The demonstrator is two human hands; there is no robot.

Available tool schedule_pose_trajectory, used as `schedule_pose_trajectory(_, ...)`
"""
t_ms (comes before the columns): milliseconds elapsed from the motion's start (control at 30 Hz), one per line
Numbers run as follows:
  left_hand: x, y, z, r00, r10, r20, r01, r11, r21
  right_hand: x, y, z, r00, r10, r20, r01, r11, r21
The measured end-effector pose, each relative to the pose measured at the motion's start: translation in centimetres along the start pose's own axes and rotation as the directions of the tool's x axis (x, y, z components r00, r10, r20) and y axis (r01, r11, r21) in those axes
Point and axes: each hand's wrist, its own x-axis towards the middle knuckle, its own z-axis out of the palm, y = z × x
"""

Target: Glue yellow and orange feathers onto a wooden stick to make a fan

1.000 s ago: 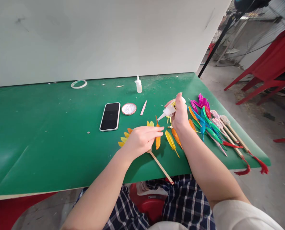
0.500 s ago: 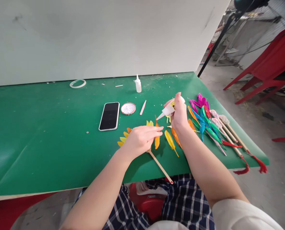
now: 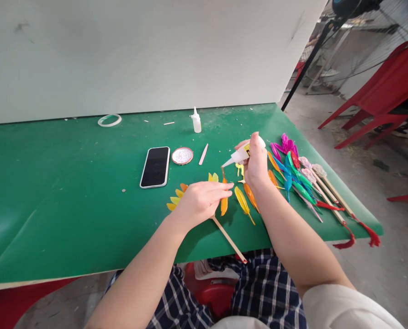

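My left hand (image 3: 200,198) is closed on an orange feather (image 3: 224,205), its quill end pointing away from me. Beneath that hand, and mostly hidden by it, lies a fan with yellow and orange feathers (image 3: 175,200) round its edge. The fan's wooden handle (image 3: 229,239) reaches past the table edge. My right hand (image 3: 256,164) is wrapped round a white glue bottle (image 3: 240,154), tilted so that its nozzle tip is at the feather's quill. A yellow feather (image 3: 244,204) and another orange feather (image 3: 251,196) lie between my hands.
On the green table (image 3: 70,196) lie a phone (image 3: 155,167), a round red-rimmed disc (image 3: 182,156), a tape ring (image 3: 109,120) and tweezers (image 3: 203,154). A small bottle (image 3: 196,122) stands behind. Coloured feathers (image 3: 288,176) and tasselled sticks (image 3: 329,194) lie at right. A wall (image 3: 131,55) rises behind.
The glue nozzle has moved slightly left and up, closer to the tip of the feather's quill. My left hand still grips the feather. The view has shifted a little.
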Motion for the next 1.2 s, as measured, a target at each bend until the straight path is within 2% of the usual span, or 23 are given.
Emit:
schedule_pose_trajectory(233,0.0,-0.1,0.0,1.000,-0.011,-0.005,0.011,1.000,0.001,0.0,-0.5,-0.4,0.998,-0.049,-0.031,0.049,0.999,-0.005)
schedule_pose_trajectory(500,-0.1,-0.2,0.1,1.000,-0.004,-0.006,0.004,1.000,0.002,-0.8,-1.2,-0.2,0.996,-0.052,0.069,0.053,0.998,-0.018)
schedule_pose_trajectory(767,-0.1,-0.1,0.1,1.000,0.005,0.002,-0.005,1.000,-0.002,-0.8,-1.4,-0.2,0.997,-0.077,0.015,0.077,0.997,0.006)
schedule_pose_trajectory(1200,0.0,0.0,0.1,1.000,0.011,0.000,-0.011,1.000,-0.015,-0.7,-1.3,-0.1,0.998,-0.061,-0.003,0.061,0.995,0.079)
